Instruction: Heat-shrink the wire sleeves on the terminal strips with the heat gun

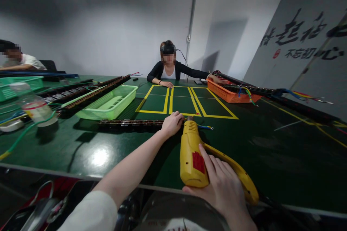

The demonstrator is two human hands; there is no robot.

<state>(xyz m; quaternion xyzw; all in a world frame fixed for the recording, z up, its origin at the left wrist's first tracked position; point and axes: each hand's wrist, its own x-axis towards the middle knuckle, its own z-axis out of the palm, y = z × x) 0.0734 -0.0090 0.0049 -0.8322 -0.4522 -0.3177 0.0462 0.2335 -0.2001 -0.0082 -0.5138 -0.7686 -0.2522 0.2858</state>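
Observation:
My right hand (pixel 219 177) is wrapped round the body of a yellow heat gun (pixel 189 151) with a red label, its handle pointing right. The gun's nozzle points away from me, close to the end of a long dark strip (pixel 132 125). My left hand (pixel 172 124) has its fingers curled over the strip's right end, just left of the nozzle. Past that hand, thin wires (pixel 206 127) with blue, green and red parts stick out to the right on the green table (pixel 114 151).
Across the table (pixel 271 173) a person (pixel 168 68) reaches to an orange basket (pixel 230 93). Green baskets (pixel 115 104), dark strips and a plastic bottle (pixel 38 106) stand left. Another person (pixel 29 61) sits far left. More wired strips lie right. Yellow tape rectangles mark the middle.

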